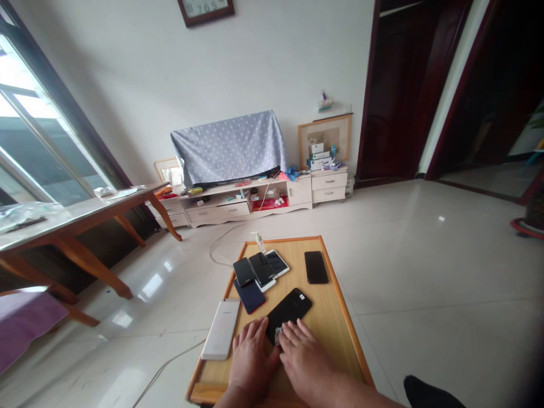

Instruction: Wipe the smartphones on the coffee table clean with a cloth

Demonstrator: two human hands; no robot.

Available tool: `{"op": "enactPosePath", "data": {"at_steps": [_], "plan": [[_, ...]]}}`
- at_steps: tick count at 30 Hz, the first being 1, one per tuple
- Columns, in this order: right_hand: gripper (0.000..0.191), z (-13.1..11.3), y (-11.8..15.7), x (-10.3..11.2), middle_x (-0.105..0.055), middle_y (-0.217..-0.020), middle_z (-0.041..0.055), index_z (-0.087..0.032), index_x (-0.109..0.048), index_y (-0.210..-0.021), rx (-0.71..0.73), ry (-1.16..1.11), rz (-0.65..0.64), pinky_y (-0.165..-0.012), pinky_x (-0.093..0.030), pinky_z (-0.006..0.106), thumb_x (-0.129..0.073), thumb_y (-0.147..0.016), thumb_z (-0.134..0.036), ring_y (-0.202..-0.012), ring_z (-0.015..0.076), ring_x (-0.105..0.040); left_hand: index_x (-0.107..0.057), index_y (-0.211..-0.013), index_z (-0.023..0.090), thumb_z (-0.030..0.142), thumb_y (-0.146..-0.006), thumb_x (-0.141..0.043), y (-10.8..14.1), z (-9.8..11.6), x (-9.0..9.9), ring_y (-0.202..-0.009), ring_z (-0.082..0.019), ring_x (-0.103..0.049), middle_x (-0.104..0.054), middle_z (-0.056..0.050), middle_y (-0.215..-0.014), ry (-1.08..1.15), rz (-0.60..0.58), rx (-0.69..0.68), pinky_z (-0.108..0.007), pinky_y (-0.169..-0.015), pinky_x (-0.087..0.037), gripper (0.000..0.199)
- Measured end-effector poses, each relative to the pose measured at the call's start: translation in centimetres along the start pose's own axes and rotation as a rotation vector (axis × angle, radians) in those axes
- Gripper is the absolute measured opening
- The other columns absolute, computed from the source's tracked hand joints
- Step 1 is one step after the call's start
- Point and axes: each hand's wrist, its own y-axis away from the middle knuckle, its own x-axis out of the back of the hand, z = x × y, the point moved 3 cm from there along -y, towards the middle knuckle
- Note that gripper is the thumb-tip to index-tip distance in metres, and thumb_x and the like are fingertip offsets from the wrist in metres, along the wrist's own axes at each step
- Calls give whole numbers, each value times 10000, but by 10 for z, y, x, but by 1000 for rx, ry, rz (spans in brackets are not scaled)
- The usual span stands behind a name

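On the small wooden table [340,340] a black phone [289,309] lies back side up and slanted. My left hand [251,354] holds it by its left and near edges, with the fingertips beside the phone and the thumb close to the near end. Fingers together, my right hand [305,354] presses a small crumpled greyish wipe [278,335] onto the phone's lower back; most of the wipe is hidden. Left of my left hand lies a white phone [221,328], back up.
Several phones [261,269] overlap in a pile at the table's far left, a dark blue one [249,296] nearest me. A small pump bottle [260,242] stands behind them. Another black phone [316,267] lies far right. A cable [170,362] runs along the floor.
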Motion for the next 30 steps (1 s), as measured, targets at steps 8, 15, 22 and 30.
{"op": "enactPosePath", "data": {"at_steps": [8, 15, 22, 30], "plan": [[522, 63, -20, 34, -473, -1515, 178, -89, -518, -1450, -325, 99, 33, -1236, -190, 507, -297, -1028, -304, -1439, 291, -402, -516, -1439, 266, 440, -826, -547, 1, 2, 0, -1373, -264, -421, -548, -43, -1471, -10, 41, -2, -400, -1112, -323, 639], [521, 2, -8, 0, -429, -1547, 140, -116, -484, -1483, -31, -2, -15, -1254, -176, 448, -357, -1022, -325, -1460, 278, -365, -515, -1441, 256, 445, -807, -562, 0, -2, -1, -1391, -264, -402, -532, -50, -1485, 19, 16, 7, -391, -1128, -304, 663], [509, 49, -29, 21, -484, -1510, 165, -98, -528, -1445, -258, 49, 23, -1238, -195, 466, -327, -1010, -270, -1437, 274, -405, -505, -1447, 263, 425, -808, -559, 1, -2, -1, -1377, -260, -411, -541, -44, -1475, 18, 40, 0, -395, -1123, -299, 661], [518, 6, -22, -4, -432, -1554, 132, -120, -484, -1483, -46, -35, -13, -1249, -169, 432, -363, -1015, -309, -1468, 271, -351, -525, -1430, 261, 468, -817, -564, 0, -5, -2, -1372, -273, -415, -538, -55, -1475, 50, 30, 2, -402, -1131, -295, 648]]}}
